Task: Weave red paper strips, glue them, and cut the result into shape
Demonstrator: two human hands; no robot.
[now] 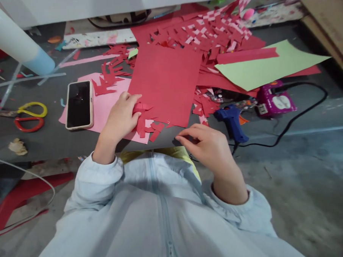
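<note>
My left hand (121, 117) is curled over a fringed red paper piece (141, 120), its thumb and fingers on either side of it. This piece lies across the lower left edge of a large red paper sheet (166, 79), partly over a pink sheet (110, 104). My right hand (207, 144) hovers at the table's front edge, below the red sheet's lower right corner. Its thumb and forefinger meet in a pinch, and whatever may be between them is too small to make out. A tiny shiny bead (168, 121) sits near the red sheet's lower edge.
A phone (79, 105) and scissors (31, 116) lie at left, near a white and blue cylinder (22, 40). To the right are a blue glue gun (232, 122), a purple box (276, 101) with a black cable, and a green sheet (271, 63). Red cut strips (212, 32) heap behind.
</note>
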